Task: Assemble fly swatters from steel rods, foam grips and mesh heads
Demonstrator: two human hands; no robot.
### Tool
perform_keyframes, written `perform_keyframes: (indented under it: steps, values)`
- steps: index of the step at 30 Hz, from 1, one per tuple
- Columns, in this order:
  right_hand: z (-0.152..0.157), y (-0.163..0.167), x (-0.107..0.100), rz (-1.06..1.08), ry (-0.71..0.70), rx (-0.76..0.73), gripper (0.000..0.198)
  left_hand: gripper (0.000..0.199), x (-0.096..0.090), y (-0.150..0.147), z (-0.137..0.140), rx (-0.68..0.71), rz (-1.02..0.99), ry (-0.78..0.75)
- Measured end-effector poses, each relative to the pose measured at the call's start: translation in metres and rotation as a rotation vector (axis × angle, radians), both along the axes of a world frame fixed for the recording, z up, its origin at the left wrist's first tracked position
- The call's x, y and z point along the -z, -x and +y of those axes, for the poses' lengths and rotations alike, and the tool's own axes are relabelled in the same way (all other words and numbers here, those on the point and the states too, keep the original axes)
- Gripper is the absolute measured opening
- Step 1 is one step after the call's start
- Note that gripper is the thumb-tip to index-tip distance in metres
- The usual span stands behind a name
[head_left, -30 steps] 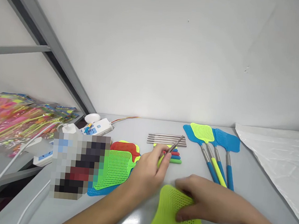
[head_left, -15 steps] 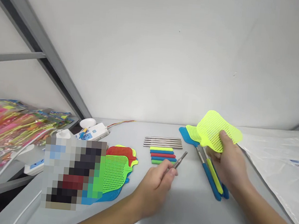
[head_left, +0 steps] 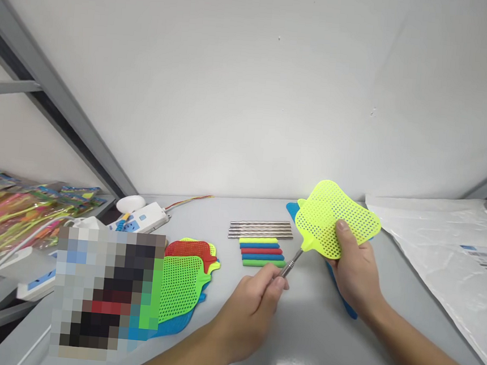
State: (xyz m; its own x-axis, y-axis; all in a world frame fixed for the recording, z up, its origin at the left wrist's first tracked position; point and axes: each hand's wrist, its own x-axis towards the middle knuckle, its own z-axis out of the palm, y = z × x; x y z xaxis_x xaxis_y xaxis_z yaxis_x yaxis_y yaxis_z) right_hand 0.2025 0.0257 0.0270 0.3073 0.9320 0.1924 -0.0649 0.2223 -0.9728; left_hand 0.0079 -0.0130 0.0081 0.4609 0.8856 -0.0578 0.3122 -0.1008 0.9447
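My left hand [head_left: 253,314] grips a silver telescopic rod [head_left: 289,268], its tip pointing up and to the right. In my right hand [head_left: 357,272] is a yellow fly swatter head [head_left: 330,215], pinched by its perforated panel with the thumb on top. The rod's tip meets the neck of this yellow head; how deep it sits inside I cannot tell. Below and behind the right hand lie fly swatters with blue parts [head_left: 346,299], mostly covered. Left of them are a row of silver rods [head_left: 260,229] and several coloured handle sleeves [head_left: 262,252].
Green [head_left: 181,288], red [head_left: 192,252], blue and yellow swatter heads are stacked on the left of the grey table. Beyond them are a power strip [head_left: 144,219], cables and bagged colourful goods [head_left: 14,213]. A white plastic bag [head_left: 438,245] covers the right side. Part of the left is pixelated.
My right hand has brought the yellow swatter head left and down to the rod's tip, which now meets its neck. The view has shifted slightly.
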Motion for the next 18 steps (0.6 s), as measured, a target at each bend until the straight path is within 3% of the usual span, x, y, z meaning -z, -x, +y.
perform_keyframes:
  steps: [4, 9, 14, 18]
  values:
    - [-0.004, 0.002, 0.0, 0.119, 0.084, -0.093, 0.026, 0.038, -0.002, 0.0, -0.002, -0.021, -0.003, 0.029]
    - [-0.002, -0.001, -0.003, 0.11, 0.104, -0.175, 0.04, 0.039, -0.004, -0.001, -0.004, 0.0, -0.163, 0.256]
    - [0.0, -0.004, -0.005, 0.08, 0.139, -0.223, 0.038, 0.04, -0.011, -0.001, -0.003, 0.066, -0.297, 0.464]
    - [0.001, -0.002, -0.002, 0.113, 0.177, -0.297, 0.037, 0.041, -0.015, -0.001, -0.002, 0.086, -0.328, 0.508]
